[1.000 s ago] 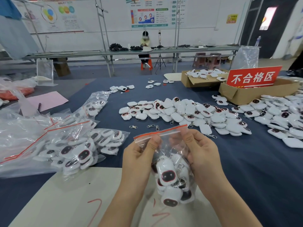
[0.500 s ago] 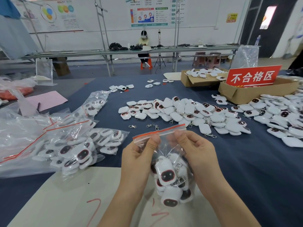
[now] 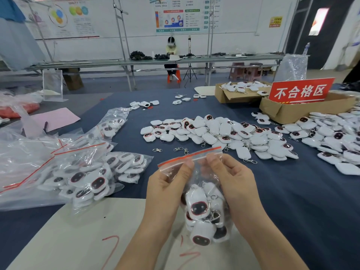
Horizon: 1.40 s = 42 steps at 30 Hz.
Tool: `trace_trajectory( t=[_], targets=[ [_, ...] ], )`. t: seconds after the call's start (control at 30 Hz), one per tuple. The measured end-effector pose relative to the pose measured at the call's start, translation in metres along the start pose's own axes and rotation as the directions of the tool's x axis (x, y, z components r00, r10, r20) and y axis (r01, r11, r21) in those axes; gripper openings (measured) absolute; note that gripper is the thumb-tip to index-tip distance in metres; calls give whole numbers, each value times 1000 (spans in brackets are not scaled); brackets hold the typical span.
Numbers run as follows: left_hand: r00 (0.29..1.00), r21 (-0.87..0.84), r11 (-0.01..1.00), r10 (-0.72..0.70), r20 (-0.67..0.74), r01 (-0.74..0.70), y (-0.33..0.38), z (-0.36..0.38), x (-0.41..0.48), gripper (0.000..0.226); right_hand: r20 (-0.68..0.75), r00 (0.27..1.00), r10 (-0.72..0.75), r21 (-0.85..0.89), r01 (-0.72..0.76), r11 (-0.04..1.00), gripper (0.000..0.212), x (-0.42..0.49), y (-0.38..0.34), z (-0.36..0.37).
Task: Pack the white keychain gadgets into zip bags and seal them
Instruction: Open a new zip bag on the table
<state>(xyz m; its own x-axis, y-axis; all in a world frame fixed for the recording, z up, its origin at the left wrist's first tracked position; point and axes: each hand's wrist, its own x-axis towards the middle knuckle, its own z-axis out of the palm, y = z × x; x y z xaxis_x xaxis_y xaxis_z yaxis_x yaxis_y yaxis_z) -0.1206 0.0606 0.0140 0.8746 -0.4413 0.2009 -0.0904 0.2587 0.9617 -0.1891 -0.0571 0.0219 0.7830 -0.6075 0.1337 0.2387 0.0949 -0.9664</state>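
I hold a clear zip bag (image 3: pixel 202 195) with a red strip along its top upright over the near table edge. Several white keychain gadgets (image 3: pixel 198 208) with dark red-ringed faces fill its bottom. My left hand (image 3: pixel 167 191) pinches the bag just under the strip on the left. My right hand (image 3: pixel 231 184) pinches it on the right, thumbs close together near the middle. A loose pile of gadgets (image 3: pixel 220 133) lies on the blue cloth beyond.
Filled zip bags (image 3: pixel 91 172) lie at the left on clear plastic. More gadgets (image 3: pixel 335 139) spread at the right. Two cardboard boxes (image 3: pixel 288 112) with a red sign (image 3: pixel 301 91) stand at the back right. A white sheet (image 3: pixel 78 236) covers the near edge. Loose metal clasps (image 3: pixel 180 150) lie ahead.
My thumbs have slid closer together along the bag's top strip. The bag has stayed in place between my hands.
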Motion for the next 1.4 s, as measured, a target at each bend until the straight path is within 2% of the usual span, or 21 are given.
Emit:
trace_trajectory(
  t=[0.17,0.33,0.77,0.87,1.2,1.33,1.4],
  targets=[
    [1000,-19,1000,-6,19,6,0,2,-3,24,80,996,43,26,-45,999,16,-2,-2,2],
    [1000,-23,1000,-2,22,3,1,3,-2,22,59,998,15,38,-18,999,19,-3,-1,2],
    [1000,-15,1000,16,-4,-16,2,5,-3,20,29,1000,-5,18,4,1000,10,-6,-3,6],
    [998,-21,1000,11,-66,-12,3,2,-2,18,-3,1000,14,-13,-14,1000,13,-6,-3,5],
    [997,-11,1000,-4,-83,4,4,4,-2,11,-32,998,49,-22,-50,999,29,-5,-3,5],
    [999,-2,1000,20,-26,-20,3,5,-3,13,46,996,70,3,-70,998,17,-6,-6,6],
    [999,5,1000,31,-19,-30,2,4,-3,15,41,998,51,-12,-51,999,13,-7,-8,6]
  ],
)
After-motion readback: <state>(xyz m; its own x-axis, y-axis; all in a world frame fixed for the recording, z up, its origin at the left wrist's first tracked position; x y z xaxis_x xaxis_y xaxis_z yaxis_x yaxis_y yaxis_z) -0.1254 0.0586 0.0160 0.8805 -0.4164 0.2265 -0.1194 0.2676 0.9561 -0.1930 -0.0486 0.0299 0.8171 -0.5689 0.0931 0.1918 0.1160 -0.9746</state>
